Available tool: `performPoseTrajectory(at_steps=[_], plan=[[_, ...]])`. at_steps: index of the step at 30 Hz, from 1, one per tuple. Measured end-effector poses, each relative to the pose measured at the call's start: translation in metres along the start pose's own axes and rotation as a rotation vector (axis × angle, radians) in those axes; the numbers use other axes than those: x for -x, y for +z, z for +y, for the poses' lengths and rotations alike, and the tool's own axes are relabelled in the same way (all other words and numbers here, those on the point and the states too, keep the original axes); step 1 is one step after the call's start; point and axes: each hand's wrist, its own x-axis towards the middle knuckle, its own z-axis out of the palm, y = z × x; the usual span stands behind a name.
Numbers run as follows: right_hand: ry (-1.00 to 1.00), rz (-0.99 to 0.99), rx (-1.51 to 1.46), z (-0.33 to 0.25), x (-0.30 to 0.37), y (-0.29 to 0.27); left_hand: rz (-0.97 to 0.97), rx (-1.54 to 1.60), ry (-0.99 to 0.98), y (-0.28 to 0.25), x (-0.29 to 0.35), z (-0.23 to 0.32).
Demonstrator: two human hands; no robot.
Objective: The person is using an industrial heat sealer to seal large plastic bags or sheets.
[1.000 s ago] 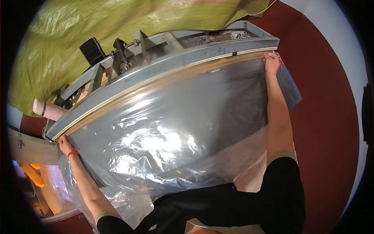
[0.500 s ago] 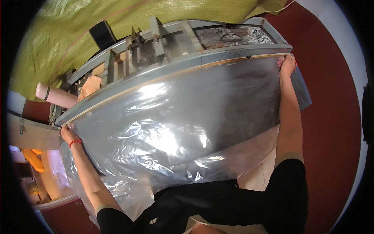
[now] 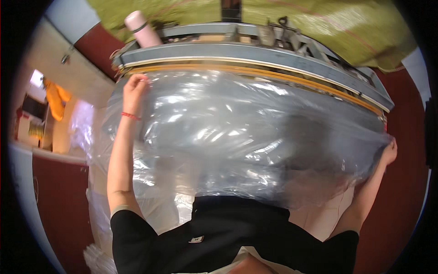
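A wide sheet of clear plastic film (image 3: 228,132) stretches between my hands, wrinkled and shiny. My left hand (image 3: 135,89), with a red bracelet at the wrist, pinches its far left corner close to a long grey metal frame (image 3: 191,51). On the right, my right hand (image 3: 389,153) grips the film's other edge, nearer to me and apart from the frame. The film sags between them, and its near part hangs in front of my body. An orange-brown strip (image 3: 255,71) runs along the frame's near side, uncovered by the film.
A pink bottle (image 3: 142,31) lies at the frame's back left, with metal fittings (image 3: 283,32) further right. A yellow-green tarp (image 3: 319,18) covers what is behind. An open cabinet door (image 3: 57,55) and shelves stand at the left; crumpled plastic (image 3: 98,260) lies lower left.
The view has turned to the right. My right hand has come away from the frame's right end toward me with the film, and the film's far edge has left the frame, baring the orange-brown strip.
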Motion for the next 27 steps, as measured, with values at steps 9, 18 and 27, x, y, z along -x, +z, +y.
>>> performPoseTrajectory(at_steps=[9,18,27], plan=[[-0.765,-0.762,-0.930,-0.456,0.223,-0.042,-0.038,0.097,-0.001,-0.011,0.065,0.070],[-0.586,-1.421,-1.093,-0.520,0.337,-0.001,-0.086,-0.926,0.377,-0.055,0.074,0.052],[-0.237,-1.106,-1.125,-0.398,0.274,0.025,-0.143,-1.046,0.566,0.055,0.083,0.021]])
